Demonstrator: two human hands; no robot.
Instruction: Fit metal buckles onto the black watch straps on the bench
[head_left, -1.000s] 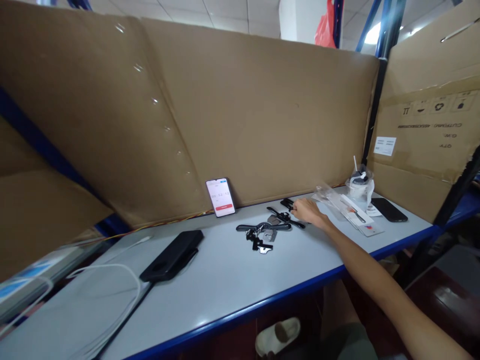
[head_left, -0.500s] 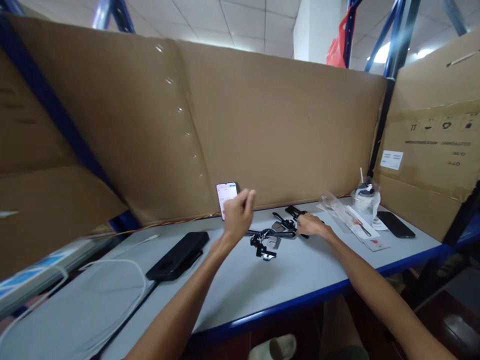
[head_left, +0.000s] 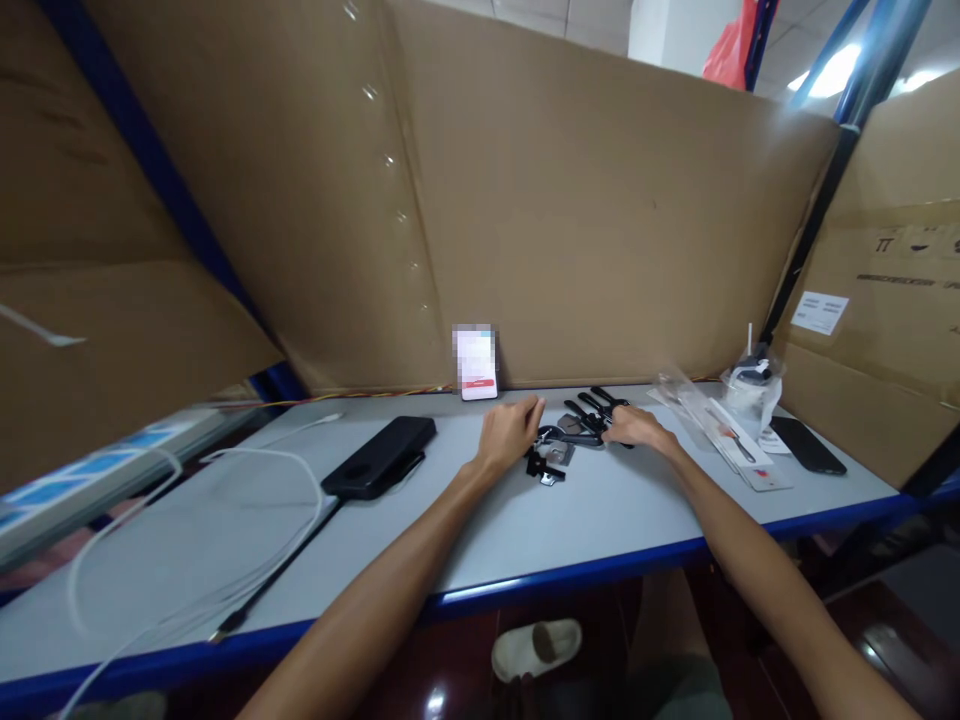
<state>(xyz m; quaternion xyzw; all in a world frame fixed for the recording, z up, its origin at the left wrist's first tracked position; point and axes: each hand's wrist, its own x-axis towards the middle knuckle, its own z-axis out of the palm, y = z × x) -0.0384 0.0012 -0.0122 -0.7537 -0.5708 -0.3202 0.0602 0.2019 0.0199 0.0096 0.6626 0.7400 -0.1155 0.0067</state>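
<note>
My left hand (head_left: 510, 436) is closed, fingers curled, at the left end of a black tool with two long handles and a ring-like middle (head_left: 574, 438). Its fingers cover that end, so what they hold is hidden. On the other side, my right hand (head_left: 637, 428) has its fingers bent down and closed over black handles in the pile. More black-handled tools (head_left: 592, 405) lie just behind it. Between the hands, near the front of the pile, rest a small black and metal part (head_left: 547, 470) and a small clear packet (head_left: 560, 453).
A lit phone (head_left: 478, 365) leans on the cardboard wall (head_left: 585, 220). To the left are a black power bank (head_left: 382, 458), white cables (head_left: 300, 475) and a power strip (head_left: 112, 460). Flat plastic packages (head_left: 727, 440), a bagged cup (head_left: 748, 385) and a dark phone (head_left: 808, 446) lie right.
My left hand has come down from in front of the phone to the left end of the tool pile. My right hand stays at the pile. The view has tilted downward.
</note>
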